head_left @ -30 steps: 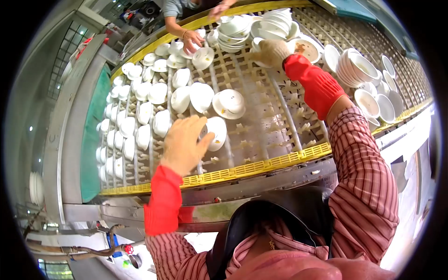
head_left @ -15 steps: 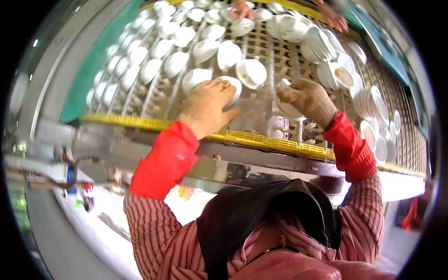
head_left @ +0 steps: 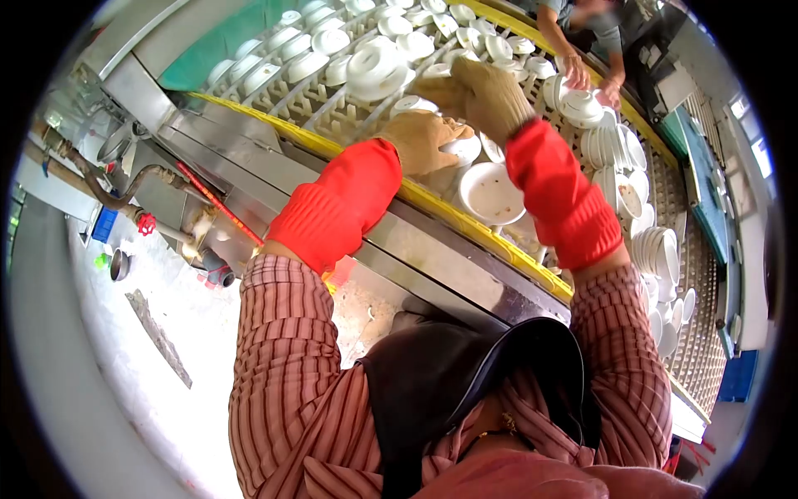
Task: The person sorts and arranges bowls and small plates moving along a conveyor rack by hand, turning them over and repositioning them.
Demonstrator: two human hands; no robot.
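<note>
Both of my hands wear tan gloves with red cuffs. My left hand [head_left: 426, 141] is closed at the near edge of the conveyor, its fingers curled at the rim of a small white bowl [head_left: 464, 151]. Farther out, my right hand [head_left: 484, 98] reaches left, fingers stretched out beside a large upturned white bowl [head_left: 376, 70]. Another white bowl [head_left: 412, 106] lies below the right fingertips. Right of my left hand, a wide white bowl [head_left: 492, 194] with food scraps inside faces up. The right palm's underside is hidden.
Many white bowls [head_left: 330, 41] stand in rows on the pegged belt. Stacked bowls [head_left: 657, 252] lean at the right. A yellow rail [head_left: 486, 243] edges the belt. Across it, a co-worker's hands [head_left: 575, 73] touch bowls. Pipes with a red valve [head_left: 145, 223] are at left.
My view has turned. My right hand has moved left and farther out, away from the bowl it was at; my left hand has come to the small bowl. The co-worker's hands are now together at the stacks.
</note>
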